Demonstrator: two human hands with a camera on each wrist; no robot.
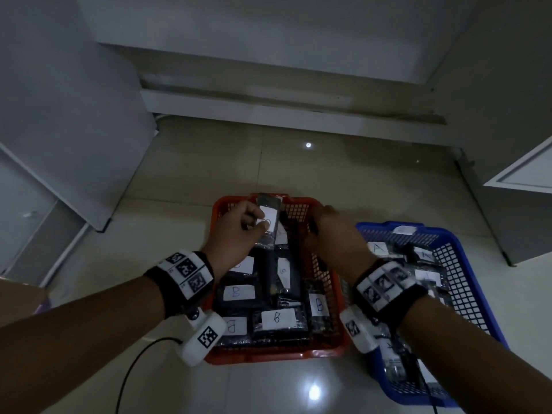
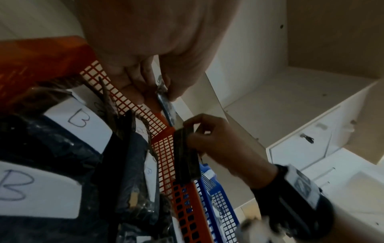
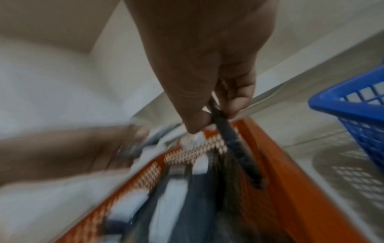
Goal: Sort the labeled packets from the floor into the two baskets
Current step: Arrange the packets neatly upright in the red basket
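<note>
- The left hand [image 1: 236,231] is pinching a dark packet [image 1: 268,218] with a white label, its grip closed on it, holding it upright over the far end of the orange basket [image 1: 328,294].
- The right hand [image 1: 334,234] is gripping a second dark packet [image 3: 234,146] between thumb and fingers at the orange basket's far right wall.
- The orange basket is sitting on the floor [image 1: 209,174], holding packets labeled B [image 1: 279,319].
- The blue basket [image 1: 460,279] is standing just beside it on the right, holding packets labeled A [image 1: 378,249].
</note>
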